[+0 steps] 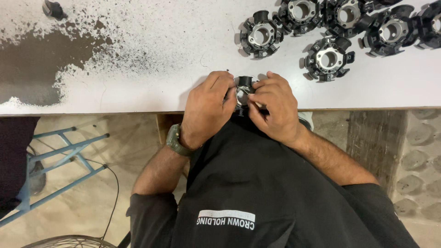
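At the centre of the frame, a black ring-shaped part [244, 92] is clamped between the fingers of the left hand [207, 110] and the right hand [274, 110], at the white table's [138, 87] near edge. Further off, at the upper right, similar black ring parts [328, 59] are spread over the table, and a small dark object [53, 9] is seen at the upper left.

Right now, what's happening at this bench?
A person has both hands on one small black ring-shaped part at the near edge of a white table. The left hand and right hand pinch it from either side. More parts of the same kind lie in a cluster further back.
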